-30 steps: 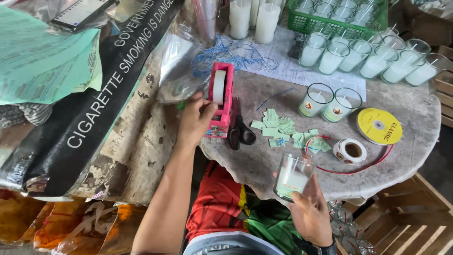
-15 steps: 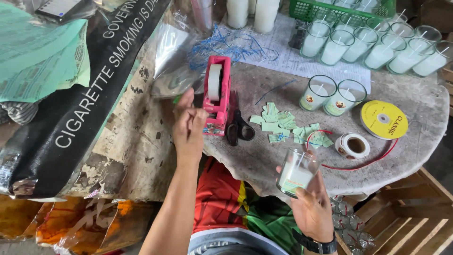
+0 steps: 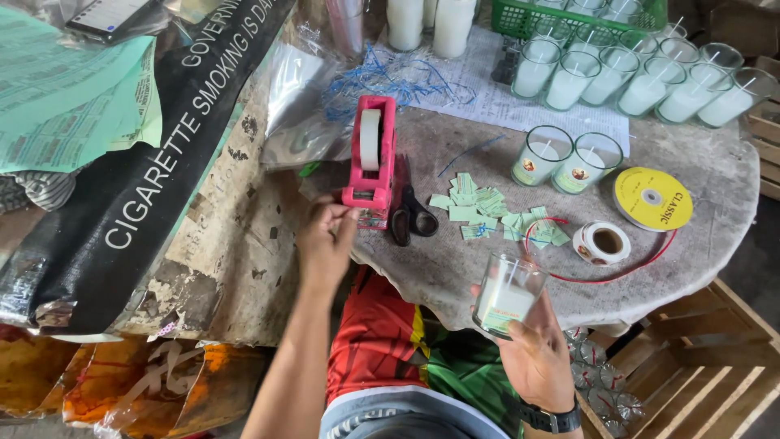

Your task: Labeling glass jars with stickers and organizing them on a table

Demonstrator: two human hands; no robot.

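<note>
On a worn round stone table (image 3: 715, 187), the left hand (image 3: 325, 240) has drawn back from the pink tape dispenser (image 3: 371, 158), fingertips pinched, apparently on tape; the right hand (image 3: 532, 354) grips a glass candle (image 3: 505, 294) near the table's near edge.

banner (image 3: 154, 162): black strip, white lettering — far left, diagonal
cut labels (image 3: 487, 213): small green slips — table centre
label roll (image 3: 602, 242): by yellow reel (image 3: 652, 198)
screen (image 3: 106, 14): top-left corner

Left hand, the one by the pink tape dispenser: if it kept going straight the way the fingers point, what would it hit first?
Most likely the pink tape dispenser: the left hand points up at its near end, fingertips almost touching it. Depth is hard to judge.
</note>
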